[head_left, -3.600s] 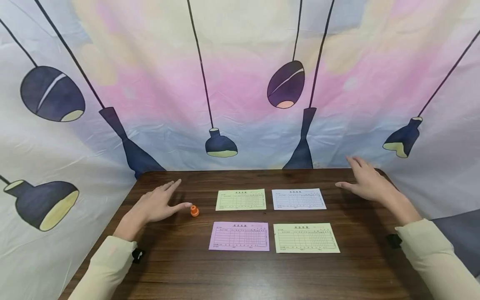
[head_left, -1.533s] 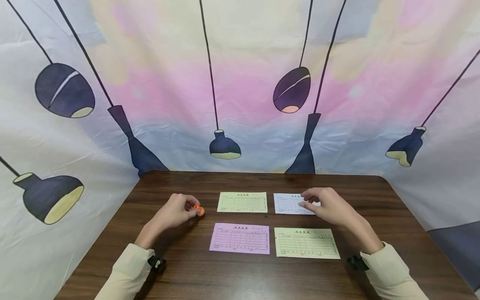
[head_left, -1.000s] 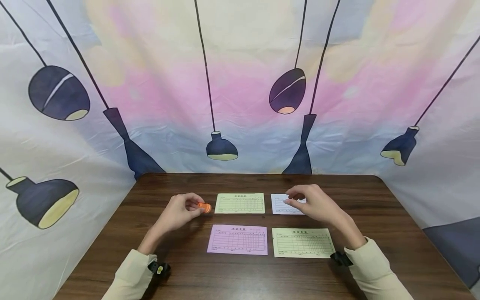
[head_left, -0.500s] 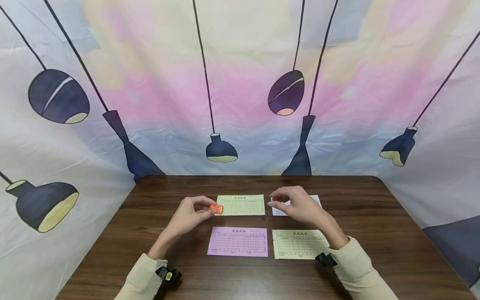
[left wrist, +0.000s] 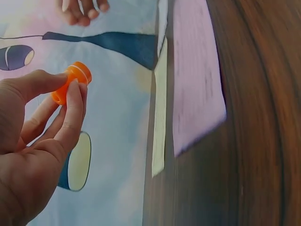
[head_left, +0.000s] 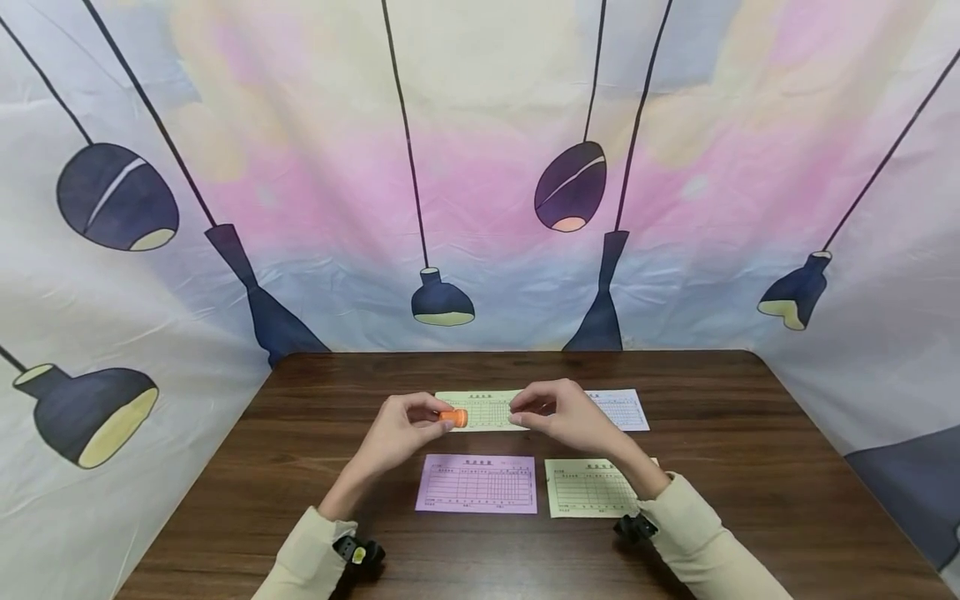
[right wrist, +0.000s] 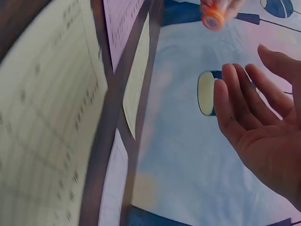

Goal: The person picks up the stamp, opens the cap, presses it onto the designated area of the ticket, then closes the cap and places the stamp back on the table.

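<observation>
My left hand pinches a small orange stamp between thumb and fingers, held up off the table over the far-left yellow-green form slip. In the right wrist view the stamp's round end shows a printed mark. Facing it, my right hand is raised with nothing in it, its fingers loosely bent and the thumb apart. It partly covers the white-blue slip behind. A purple slip and another yellow-green slip lie nearer me, the latter partly hidden by my right forearm.
All the slips lie flat on a dark wood-grain table. A cloth backdrop printed with hanging lamps stands right behind the table's far edge. Both wrists carry small black devices.
My left hand has taken hold of the orange stamp, lifted it and carried it right. The right hand has come in from the far right toward it. The slips have stayed put.
</observation>
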{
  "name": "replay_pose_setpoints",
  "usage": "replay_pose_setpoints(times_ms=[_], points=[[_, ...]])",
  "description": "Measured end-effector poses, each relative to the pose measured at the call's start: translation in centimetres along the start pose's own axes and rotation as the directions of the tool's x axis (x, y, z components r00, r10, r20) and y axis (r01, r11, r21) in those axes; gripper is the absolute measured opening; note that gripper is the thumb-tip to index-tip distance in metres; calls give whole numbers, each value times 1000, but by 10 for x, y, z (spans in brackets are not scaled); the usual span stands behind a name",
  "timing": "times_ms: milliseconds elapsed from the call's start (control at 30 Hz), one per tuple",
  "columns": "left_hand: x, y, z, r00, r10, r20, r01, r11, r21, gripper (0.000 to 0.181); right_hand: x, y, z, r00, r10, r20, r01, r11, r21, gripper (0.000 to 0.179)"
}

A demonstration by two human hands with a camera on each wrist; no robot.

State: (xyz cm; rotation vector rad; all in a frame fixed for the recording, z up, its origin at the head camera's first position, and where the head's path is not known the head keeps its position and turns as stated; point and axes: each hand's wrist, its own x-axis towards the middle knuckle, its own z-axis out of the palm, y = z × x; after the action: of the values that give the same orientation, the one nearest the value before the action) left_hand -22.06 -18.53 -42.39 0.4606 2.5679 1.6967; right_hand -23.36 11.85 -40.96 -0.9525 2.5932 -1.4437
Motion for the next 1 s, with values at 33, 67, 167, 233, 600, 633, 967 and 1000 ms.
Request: replay_pose_setpoints(times_ms=[33, 67, 167, 233, 600, 633, 967, 1000], points=[[0, 1, 2, 1000, -1, 1, 1, 1000, -13, 18, 1, 0, 2, 1000, 10, 0, -10, 999, 31, 15], [0, 2, 3, 1000, -2, 6, 2, 1000, -28, 18, 2, 0, 5, 1000, 21, -1, -21, 998, 63, 16], [1, 4, 8, 1000, 4, 21, -3, 998, -55, 19, 5, 0, 11, 998, 58, -4, -56, 988, 143, 22], [1, 5, 12, 1000, 14, 27, -13, 998, -56, 18, 6, -1, 15, 997, 81, -3, -79, 981, 178, 28], [6, 10, 27, 996, 76, 39, -70, 988, -141, 19, 13, -4, 27, 996, 94, 2, -92, 969, 228, 37], [6, 10, 27, 996, 79, 41, -72, 986, -149, 19, 13, -4, 28, 996, 90, 5, -89, 969, 232, 37], [3, 12, 30, 997, 68, 28, -62, 981, -183, 22, 16, -6, 33, 994, 110, 3, -107, 960, 260, 32], [3, 12, 31, 997, 71, 25, -65, 980, -186, 22, 16, -6, 33, 993, 114, 2, -111, 957, 266, 31]])
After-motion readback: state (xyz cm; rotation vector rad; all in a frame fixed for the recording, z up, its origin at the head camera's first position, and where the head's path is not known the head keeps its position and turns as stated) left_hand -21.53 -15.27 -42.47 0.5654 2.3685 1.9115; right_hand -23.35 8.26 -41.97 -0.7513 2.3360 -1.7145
